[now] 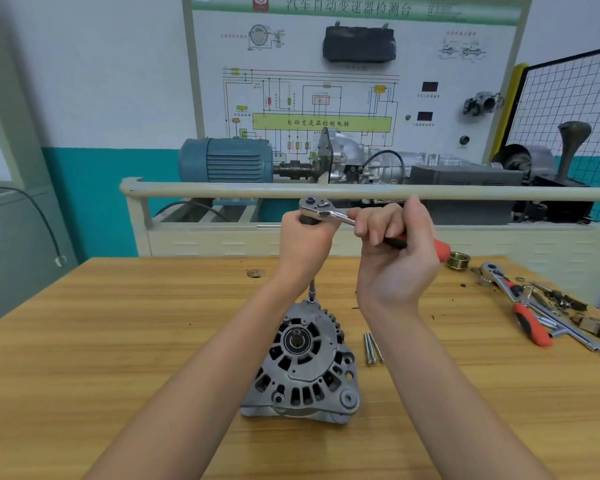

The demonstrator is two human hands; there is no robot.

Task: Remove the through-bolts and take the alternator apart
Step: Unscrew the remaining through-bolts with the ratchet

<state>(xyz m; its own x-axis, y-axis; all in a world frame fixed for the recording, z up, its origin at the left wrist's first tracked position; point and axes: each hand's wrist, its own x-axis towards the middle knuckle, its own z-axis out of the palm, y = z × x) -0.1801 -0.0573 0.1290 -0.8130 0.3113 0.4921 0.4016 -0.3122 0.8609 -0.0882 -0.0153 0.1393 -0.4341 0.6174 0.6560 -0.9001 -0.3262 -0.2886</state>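
A grey alternator stands on the wooden table, shaft end up. Above it is a ratchet wrench with a red-and-black handle. A long extension runs down from it to a bolt at the alternator's far edge. My left hand grips the top of the extension just under the ratchet head. My right hand holds the ratchet handle, fingers curled round it. Three removed through-bolts lie on the table just right of the alternator.
At the right of the table lie a second ratchet with a red handle, a pulley, small parts and metal bars. Behind the table a railed training stand holds a blue motor and a gearbox.
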